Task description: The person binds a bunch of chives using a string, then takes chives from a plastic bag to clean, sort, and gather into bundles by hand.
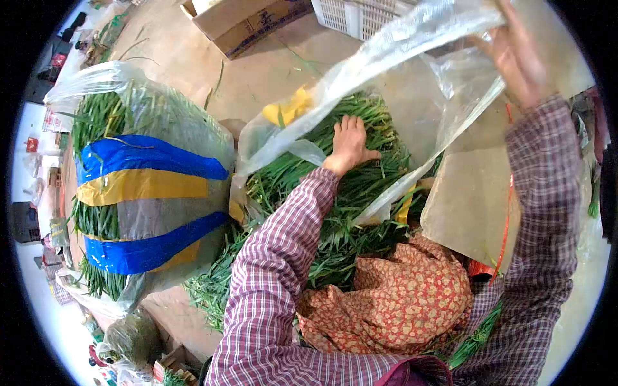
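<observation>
My left hand (348, 143) lies on the long green leafy stalks (370, 164), its fingers stretched out and pressing on them. These greens, perhaps garlic chives, are packed inside a clear plastic bag (386, 48) with yellow patches. At the upper right, my right hand (520, 61) is raised and smeared by motion, gripping the mouth of that bag and pulling it up taut. To the left stands a filled bag of greens (151, 199) with blue and yellow bands. Loose greens (331, 257) lie nearest my body, beside a red floral cloth (393, 293) over my lap.
A cardboard box (248, 26) and a white plastic crate (344, 16) stand at the far side. A brown cardboard sheet (467, 199) with a red string (507, 219) is at the right. Stray leaves lie on the floor (187, 48). More bagged goods (132, 338) sit lower left.
</observation>
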